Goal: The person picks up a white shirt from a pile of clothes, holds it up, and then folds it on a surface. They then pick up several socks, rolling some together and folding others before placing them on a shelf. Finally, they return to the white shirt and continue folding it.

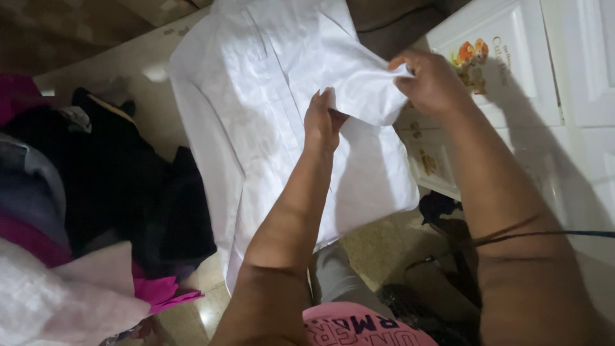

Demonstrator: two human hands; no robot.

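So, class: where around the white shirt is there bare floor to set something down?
Bare pale floor shows between the white cotton shirt and the dark heap of clothes, and below the shirt's hem. The left edge is crowded with garments.

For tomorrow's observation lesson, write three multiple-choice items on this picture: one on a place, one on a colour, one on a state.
1. Where does the pile of dark and pink clothes lie?
A. left of the shirt
B. right of the shirt
C. on top of the shirt

2. What colour is the shirt being handled?
A. black
B. white
C. pink

3. What is the right hand doing?
A. resting on the cabinet
B. hanging free
C. gripping a folded-over part of the shirt

Answers: 1 A, the pile fills the picture's left edge. 2 B, the spread cloth is white throughout. 3 C, its fingers pinch the cloth, while the left hand presses flat on the shirt. The white cabinet stands untouched.
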